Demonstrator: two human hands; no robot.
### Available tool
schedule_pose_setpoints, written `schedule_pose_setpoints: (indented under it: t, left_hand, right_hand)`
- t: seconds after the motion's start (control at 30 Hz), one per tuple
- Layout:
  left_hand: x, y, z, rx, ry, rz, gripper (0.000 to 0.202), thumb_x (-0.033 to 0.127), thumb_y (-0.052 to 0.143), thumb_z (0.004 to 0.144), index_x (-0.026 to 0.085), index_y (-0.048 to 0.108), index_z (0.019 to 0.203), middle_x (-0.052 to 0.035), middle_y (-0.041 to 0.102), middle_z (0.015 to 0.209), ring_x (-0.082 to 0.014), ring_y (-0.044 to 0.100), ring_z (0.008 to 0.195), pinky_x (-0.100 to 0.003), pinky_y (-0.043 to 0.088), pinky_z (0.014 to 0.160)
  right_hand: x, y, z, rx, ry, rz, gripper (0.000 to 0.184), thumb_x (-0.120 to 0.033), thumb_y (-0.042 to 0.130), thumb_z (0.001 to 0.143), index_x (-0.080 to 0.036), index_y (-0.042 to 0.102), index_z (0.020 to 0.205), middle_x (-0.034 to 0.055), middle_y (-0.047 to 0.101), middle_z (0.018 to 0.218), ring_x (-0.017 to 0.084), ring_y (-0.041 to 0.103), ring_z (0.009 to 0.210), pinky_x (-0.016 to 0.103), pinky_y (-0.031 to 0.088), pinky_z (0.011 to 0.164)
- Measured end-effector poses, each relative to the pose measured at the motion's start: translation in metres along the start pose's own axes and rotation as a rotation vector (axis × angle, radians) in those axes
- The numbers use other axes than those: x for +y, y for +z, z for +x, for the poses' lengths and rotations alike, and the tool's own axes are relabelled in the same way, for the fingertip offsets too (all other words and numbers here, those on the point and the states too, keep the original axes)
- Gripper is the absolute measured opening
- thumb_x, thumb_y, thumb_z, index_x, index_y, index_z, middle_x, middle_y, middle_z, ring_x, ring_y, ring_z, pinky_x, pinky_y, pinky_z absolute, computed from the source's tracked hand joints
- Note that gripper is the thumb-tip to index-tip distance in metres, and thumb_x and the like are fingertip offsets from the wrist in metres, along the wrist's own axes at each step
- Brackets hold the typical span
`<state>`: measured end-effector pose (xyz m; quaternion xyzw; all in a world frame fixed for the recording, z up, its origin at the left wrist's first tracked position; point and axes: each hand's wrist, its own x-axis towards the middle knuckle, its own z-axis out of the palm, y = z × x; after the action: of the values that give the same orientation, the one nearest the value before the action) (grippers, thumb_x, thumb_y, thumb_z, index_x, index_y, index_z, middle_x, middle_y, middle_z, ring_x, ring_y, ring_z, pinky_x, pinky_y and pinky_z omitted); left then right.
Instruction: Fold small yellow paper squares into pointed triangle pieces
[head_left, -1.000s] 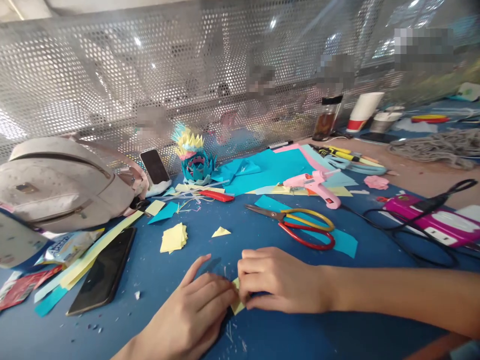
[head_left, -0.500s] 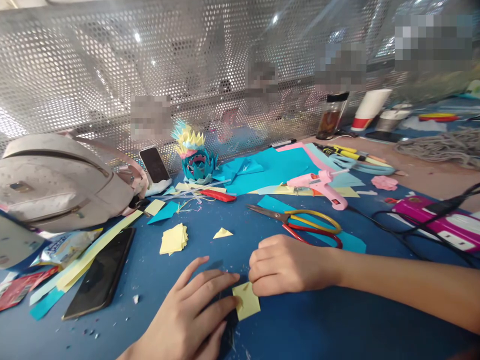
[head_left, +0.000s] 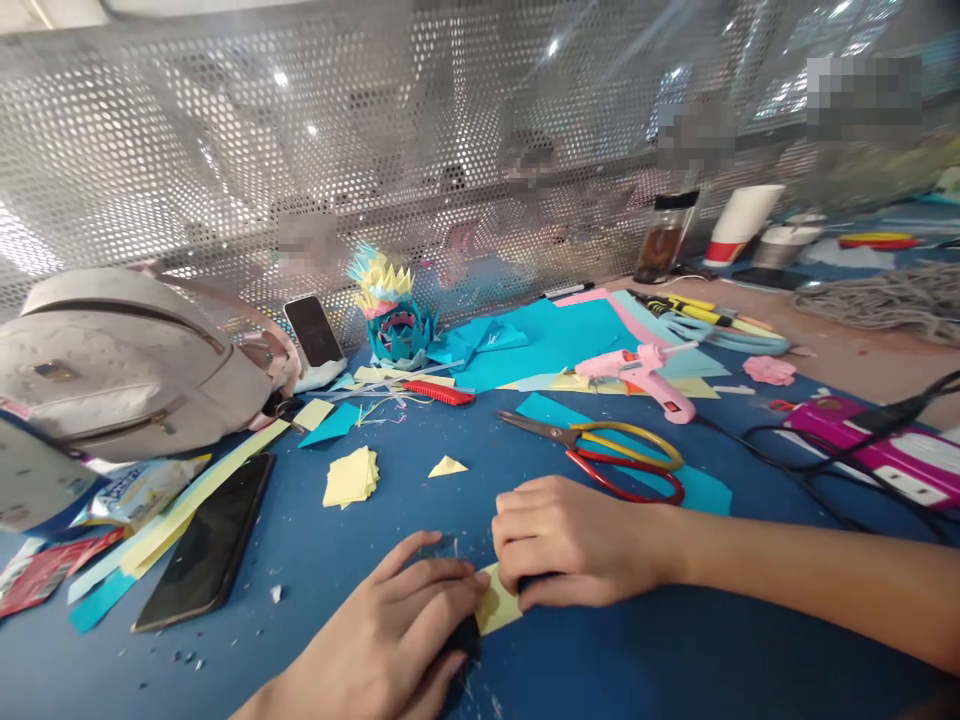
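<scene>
A small square of yellow paper (head_left: 498,612) lies on the blue table, partly hidden under my fingers. My left hand (head_left: 409,625) holds its left edge, fingertips pressed together against the paper. My right hand (head_left: 551,545), fingers curled, grips the upper right side, where its thumb and fingertips cover a corner. Whether the paper has a crease there I cannot tell. Beyond my hands rest a folded yellow triangle (head_left: 448,467) and a stack of yellow paper squares (head_left: 351,477). Scissors (head_left: 592,440) with yellow and red handles lie just past my right hand.
A pink glue gun (head_left: 637,372), a red cutter (head_left: 439,392) and blue sheets (head_left: 555,335) lie farther back, beside a folded-paper model (head_left: 394,320). Left are a phone (head_left: 206,550) and a backpack (head_left: 142,350). A purple power strip (head_left: 862,440) with cables is at right.
My right hand has shifted slightly down over the paper and covers more of it. My left fingertips have moved a little to the right, still at its left edge.
</scene>
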<state>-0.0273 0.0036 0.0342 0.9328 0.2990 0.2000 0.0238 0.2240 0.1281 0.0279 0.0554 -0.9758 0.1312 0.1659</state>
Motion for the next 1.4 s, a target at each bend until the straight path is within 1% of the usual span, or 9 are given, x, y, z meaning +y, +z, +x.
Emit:
schedule_pose_setpoints:
  t: [0.13,0.23,0.33,0.53,0.73,0.83,1.03,1.23,1.4]
  left_hand:
    - [0.001,0.000,0.001,-0.030,0.012,-0.044,0.028,0.020,0.042,0.108,0.011,0.055,0.131,-0.0093,0.072,0.127,-0.0151,0.063,0.124,-0.032,0.027,0.126]
    - [0.001,0.000,0.002,-0.041,0.010,-0.057,0.028,0.021,0.043,0.108,0.012,0.054,0.132,-0.0097,0.072,0.125,-0.0157,0.063,0.123,-0.033,0.028,0.126]
    - [0.001,0.000,0.002,-0.044,0.005,-0.068,0.029,0.021,0.043,0.108,0.011,0.054,0.133,-0.0102,0.072,0.125,-0.0164,0.064,0.121,-0.035,0.029,0.126]
    - [0.001,-0.006,0.002,-0.046,0.008,-0.094,0.032,0.021,0.041,0.109,0.011,0.052,0.137,-0.0097,0.071,0.129,-0.0149,0.063,0.124,-0.034,0.027,0.127]
    - [-0.002,0.004,0.002,-0.025,0.009,0.036,0.033,0.023,0.047,0.107,0.015,0.057,0.137,-0.0052,0.071,0.130,-0.0161,0.063,0.123,-0.041,0.019,0.130]
    - [-0.005,0.017,-0.002,0.076,0.021,0.059,0.037,0.029,0.040,0.110,0.016,0.059,0.138,-0.0032,0.071,0.128,-0.0169,0.063,0.118,-0.042,0.009,0.131]
    - [-0.008,0.030,-0.007,0.043,0.035,0.107,0.041,0.031,0.035,0.111,0.016,0.057,0.141,-0.0054,0.069,0.126,-0.0189,0.061,0.118,-0.048,0.002,0.130]
    - [-0.006,0.027,-0.005,0.042,0.052,0.136,0.040,0.029,0.033,0.111,0.015,0.058,0.140,-0.0051,0.070,0.126,-0.0195,0.059,0.123,-0.048,-0.005,0.130]
    - [-0.004,0.027,-0.005,0.048,0.057,0.170,0.039,0.028,0.037,0.110,0.016,0.057,0.141,-0.0063,0.072,0.124,-0.0202,0.062,0.121,-0.052,-0.002,0.129]
  right_hand:
    - [0.002,0.000,-0.002,0.023,0.083,0.120,0.020,-0.028,0.051,0.105,-0.018,0.065,0.095,0.0055,0.068,0.093,0.018,0.056,0.086,0.029,0.041,0.078]
    - [-0.002,0.003,0.000,0.041,0.202,0.192,0.014,-0.032,0.065,0.098,-0.019,0.064,0.094,0.0025,0.068,0.089,0.017,0.057,0.084,0.029,0.041,0.080]
    - [-0.011,0.004,0.003,0.037,0.325,0.245,0.018,-0.030,0.076,0.089,-0.020,0.062,0.095,-0.0010,0.067,0.088,0.016,0.058,0.083,0.028,0.041,0.081]
    - [-0.017,0.003,0.009,0.080,0.445,0.315,0.006,-0.016,0.064,0.095,-0.019,0.062,0.090,-0.0004,0.067,0.085,0.015,0.059,0.083,0.026,0.043,0.076]
    - [-0.012,0.006,0.005,0.086,0.424,0.167,0.007,-0.019,0.065,0.098,-0.019,0.063,0.091,0.0002,0.068,0.093,0.015,0.058,0.084,0.027,0.041,0.077]
    - [-0.011,0.005,0.002,0.062,0.349,-0.011,0.009,-0.026,0.064,0.100,-0.018,0.063,0.095,0.0012,0.067,0.094,0.016,0.056,0.084,0.029,0.039,0.077]
    - [-0.013,-0.001,0.001,0.003,0.196,-0.329,0.027,-0.035,0.052,0.107,-0.018,0.064,0.090,0.0028,0.065,0.091,0.017,0.049,0.078,0.032,0.033,0.068]
    - [-0.018,0.004,0.003,0.004,0.259,-0.301,0.026,-0.029,0.047,0.107,-0.018,0.061,0.088,0.0030,0.063,0.084,0.017,0.049,0.074,0.032,0.033,0.066]
    - [-0.017,0.003,0.004,-0.016,0.266,-0.279,0.019,-0.021,0.046,0.106,-0.019,0.063,0.099,0.0031,0.065,0.091,0.017,0.052,0.078,0.030,0.034,0.066]
